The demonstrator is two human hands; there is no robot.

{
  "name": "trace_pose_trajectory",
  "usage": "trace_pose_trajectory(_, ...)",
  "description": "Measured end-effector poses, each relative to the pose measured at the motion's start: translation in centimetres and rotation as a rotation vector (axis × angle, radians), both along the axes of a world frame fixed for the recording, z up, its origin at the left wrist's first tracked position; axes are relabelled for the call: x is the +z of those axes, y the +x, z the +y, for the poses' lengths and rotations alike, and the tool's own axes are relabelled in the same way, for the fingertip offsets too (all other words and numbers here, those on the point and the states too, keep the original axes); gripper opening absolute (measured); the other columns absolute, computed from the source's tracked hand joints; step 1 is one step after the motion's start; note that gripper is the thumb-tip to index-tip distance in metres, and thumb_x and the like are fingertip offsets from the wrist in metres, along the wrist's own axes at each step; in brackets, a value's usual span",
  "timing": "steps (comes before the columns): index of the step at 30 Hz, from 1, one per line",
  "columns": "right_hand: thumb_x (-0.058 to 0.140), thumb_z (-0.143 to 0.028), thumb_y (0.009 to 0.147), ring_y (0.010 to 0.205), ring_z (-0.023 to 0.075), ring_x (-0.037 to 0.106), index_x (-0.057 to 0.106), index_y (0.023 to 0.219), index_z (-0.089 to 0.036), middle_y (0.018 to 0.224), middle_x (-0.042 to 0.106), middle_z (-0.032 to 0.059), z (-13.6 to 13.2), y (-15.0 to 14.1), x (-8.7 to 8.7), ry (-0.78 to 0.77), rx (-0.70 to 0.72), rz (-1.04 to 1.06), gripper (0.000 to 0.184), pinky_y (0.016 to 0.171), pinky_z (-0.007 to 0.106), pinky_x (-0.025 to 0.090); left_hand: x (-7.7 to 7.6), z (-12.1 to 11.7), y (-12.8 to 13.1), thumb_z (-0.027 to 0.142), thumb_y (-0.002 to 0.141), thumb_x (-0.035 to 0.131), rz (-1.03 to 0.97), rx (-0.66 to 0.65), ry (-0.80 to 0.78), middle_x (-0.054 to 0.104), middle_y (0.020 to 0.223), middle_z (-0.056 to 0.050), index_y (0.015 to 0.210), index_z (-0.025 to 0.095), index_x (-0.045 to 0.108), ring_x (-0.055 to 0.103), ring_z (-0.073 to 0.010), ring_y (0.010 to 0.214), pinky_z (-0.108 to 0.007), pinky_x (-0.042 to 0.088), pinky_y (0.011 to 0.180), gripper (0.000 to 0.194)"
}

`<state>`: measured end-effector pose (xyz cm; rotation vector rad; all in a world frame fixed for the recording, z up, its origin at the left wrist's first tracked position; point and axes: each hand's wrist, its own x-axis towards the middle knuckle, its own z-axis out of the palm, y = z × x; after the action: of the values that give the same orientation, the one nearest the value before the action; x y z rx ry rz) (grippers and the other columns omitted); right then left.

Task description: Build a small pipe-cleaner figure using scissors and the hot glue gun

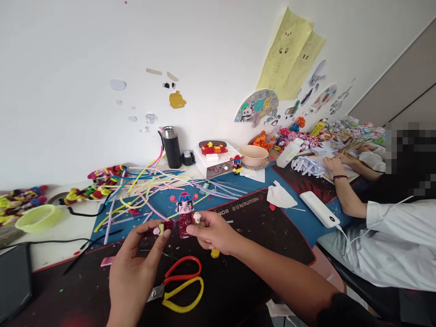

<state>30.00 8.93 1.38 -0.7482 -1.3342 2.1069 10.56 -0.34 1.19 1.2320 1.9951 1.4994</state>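
A small pipe-cleaner doll (pixel 185 222), with a dark red body, a painted white face and a blue and red hat, is upright over the mat. My right hand (pixel 215 231) pinches it at its right side, by a sleeve end with a pale tip. Between the thumb and fingers of my left hand (pixel 139 259) is a dark red pipe-cleaner arm (pixel 166 225) with a yellow-green cuff and pink tip. It reaches close to the doll's body; whether they are joined I cannot tell. Below the hands lie scissors (pixel 184 290) with one red and one yellow handle, blades partly hidden by my left hand.
Loose pipe cleaners (pixel 146 186) spread across the blue mat behind. A black thermos (pixel 172 147), pink bowl (pixel 254 155) and green bowl (pixel 39 218) stand around. A white power bank (pixel 318 209) lies right, near a co-worker handling paper strips (pixel 308 166). A dark phone-like device (pixel 15 281) lies left.
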Motion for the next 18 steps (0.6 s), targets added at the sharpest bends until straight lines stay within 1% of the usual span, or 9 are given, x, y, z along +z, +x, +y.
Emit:
trace_pose_trajectory(3,0.092,-0.061,0.079,0.036,0.0037,0.032,0.056,0.091,-0.022,0.054,0.044,-0.0156,-0.07,0.14,-0.22,-0.010,0.003,-0.042,0.055,0.039,0.023,0.020,-0.01,0.03,0.09,0.070,0.084,0.079,0.061,-0.010,-0.037,0.085,0.113,-0.005,0.113,0.032,0.079,0.079,-0.0328,0.103,-0.042,0.056,0.091,0.048)
trace_pose_trajectory(10,0.096,-0.060,0.075,0.035,0.0034,0.031,0.054,0.090,-0.022,0.054,0.040,-0.0169,-0.24,0.18,-0.06,-0.027,0.005,-0.029,0.058,0.038,0.022,0.021,0.84,0.16,0.74,0.061,0.092,0.076,0.229,-0.061,0.058,0.084,0.106,-0.002,0.110,0.033,0.079,0.080,-0.0279,0.098,-0.036,0.060,0.088,0.033)
trace_pose_trajectory(18,0.096,-0.060,0.075,0.036,0.0039,0.032,0.055,0.091,-0.022,0.053,0.041,-0.0167,-0.32,0.26,0.32,-0.025,0.023,-0.040,0.058,0.038,0.022,0.023,0.56,0.34,0.83,0.056,0.096,0.074,0.308,-0.099,0.116,0.082,0.105,-0.001,0.111,0.032,0.077,0.079,-0.0255,0.095,-0.035,0.060,0.088,0.028)
